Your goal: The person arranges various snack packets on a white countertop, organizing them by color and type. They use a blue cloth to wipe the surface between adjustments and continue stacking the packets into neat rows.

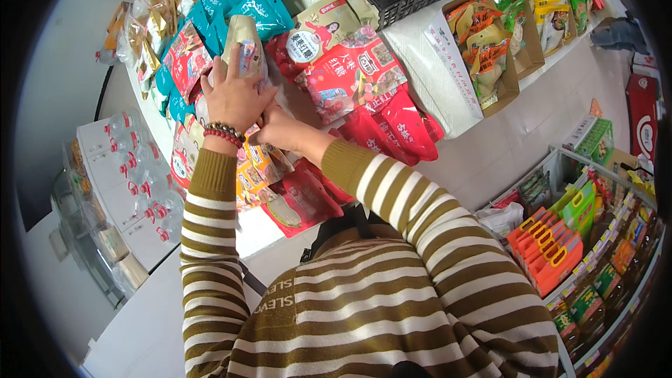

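My left hand (233, 97), with beaded bracelets at its wrist, lies with fingers spread over a beige printed pouch (247, 44). My right hand (278, 128) is close beside it, its fingertips partly hidden under the left hand; whether it grips a packet cannot be seen. Below the hands lie orange-yellow patterned packets (254, 178) and a red pouch (304, 199). Red-and-beige pouches (189, 60) and teal bags (239, 0) are left of and beyond the hands. To the right, a large red pouch (354, 76) overlaps a beige one (320, 31), with more red pouches (391, 128) nearer me.
A black plastic crate (415, 2) and cartons of snack packets (504, 84) stand on the white-covered table (420, 63). Clear plastic bottles (139, 168) line a cabinet at left. A stocked shelf (593, 262) is at lower right.
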{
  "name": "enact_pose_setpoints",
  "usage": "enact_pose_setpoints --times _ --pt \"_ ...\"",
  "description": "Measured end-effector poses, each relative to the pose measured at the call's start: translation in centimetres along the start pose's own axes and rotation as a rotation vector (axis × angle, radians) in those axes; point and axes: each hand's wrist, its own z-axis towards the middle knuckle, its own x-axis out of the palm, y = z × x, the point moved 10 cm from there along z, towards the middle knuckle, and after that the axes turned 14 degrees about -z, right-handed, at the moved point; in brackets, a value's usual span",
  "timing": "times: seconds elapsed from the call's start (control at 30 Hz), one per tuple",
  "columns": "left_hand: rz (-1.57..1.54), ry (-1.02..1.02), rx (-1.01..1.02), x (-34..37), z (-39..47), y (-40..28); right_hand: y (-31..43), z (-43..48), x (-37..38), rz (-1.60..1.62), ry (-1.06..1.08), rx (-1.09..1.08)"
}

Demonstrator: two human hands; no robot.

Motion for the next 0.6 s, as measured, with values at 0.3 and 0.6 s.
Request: enact_pose_setpoints --times 0.3,0.6 --pt "-0.099 -0.089 -0.020 0.3 -0.3 0.7 1.0 2.0 -24.1 -0.339 -0.784 0.045" --pt "-0.164 -0.137 0.018 0.3 -0.6 1.2 1.1 5.5 -26.0 -1.119 -0.537 0.631"
